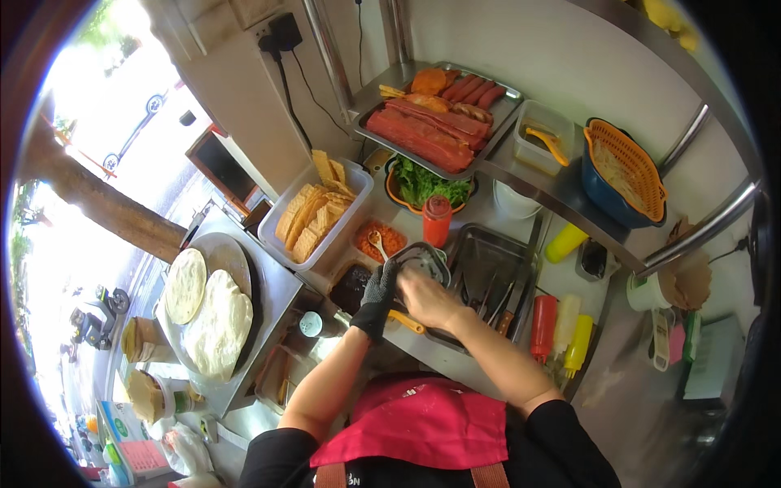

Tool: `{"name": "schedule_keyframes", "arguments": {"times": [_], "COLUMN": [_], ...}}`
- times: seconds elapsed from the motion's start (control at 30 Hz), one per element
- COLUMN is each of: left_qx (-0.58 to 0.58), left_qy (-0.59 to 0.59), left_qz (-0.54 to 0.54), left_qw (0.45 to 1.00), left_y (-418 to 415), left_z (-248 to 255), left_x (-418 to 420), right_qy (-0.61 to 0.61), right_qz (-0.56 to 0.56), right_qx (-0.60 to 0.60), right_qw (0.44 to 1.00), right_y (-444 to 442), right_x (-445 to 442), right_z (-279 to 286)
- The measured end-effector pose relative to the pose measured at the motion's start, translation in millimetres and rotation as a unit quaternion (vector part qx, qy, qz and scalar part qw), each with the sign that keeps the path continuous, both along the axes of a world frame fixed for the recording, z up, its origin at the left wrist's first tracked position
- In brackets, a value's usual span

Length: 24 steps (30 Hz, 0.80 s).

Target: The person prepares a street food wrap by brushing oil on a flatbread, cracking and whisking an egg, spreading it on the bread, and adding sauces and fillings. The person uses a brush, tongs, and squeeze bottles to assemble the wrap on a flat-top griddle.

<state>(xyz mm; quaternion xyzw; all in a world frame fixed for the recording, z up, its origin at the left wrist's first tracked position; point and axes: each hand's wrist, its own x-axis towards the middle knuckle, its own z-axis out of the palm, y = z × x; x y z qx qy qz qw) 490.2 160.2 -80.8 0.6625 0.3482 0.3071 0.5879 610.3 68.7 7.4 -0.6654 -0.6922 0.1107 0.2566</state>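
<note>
My left hand [377, 299], in a dark dotted glove, is at the left edge of a small container [438, 257]; whether it grips the rim cannot be told. Bare and blurred, my right hand [424, 296] is over the near side of that container, its fingers partly hidden. Just beyond my left hand, a spoon [377, 243] rests in a tub of chopped orange-red food [390, 235]. A container of dark sauce [354, 285] is left of the glove. An orange handle [407, 321] lies below my hands. A red squeeze bottle [437, 221] stands behind the small container.
Two flatbreads [218, 326] lie on a round griddle [235, 259] at left. A tub of crisp crackers [274, 235], a bowl of lettuce [421, 186] and a metal tray with tongs [488, 244] surround the hands. A raised steel shelf [573, 201] holds a meat tray [512, 97].
</note>
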Motion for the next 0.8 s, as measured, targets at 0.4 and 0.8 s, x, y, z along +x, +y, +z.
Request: {"name": "schedule_keyframes", "arguments": {"times": [0.4, 0.8], "left_qx": [-0.222, -0.190], "left_qy": [0.062, 0.078], "left_qz": [0.031, 0.056], "left_qw": [0.973, 0.977], "left_y": [-8, -12], "left_z": [93, 89], "left_x": [1, 9], "right_qy": [-0.086, -0.165], "right_qz": [0.078, 0.002], "right_qx": [-0.046, 0.151], "right_qw": [0.992, 0.975], "right_y": [-4, 16], "right_x": [20, 22], "right_z": [41, 7]}}
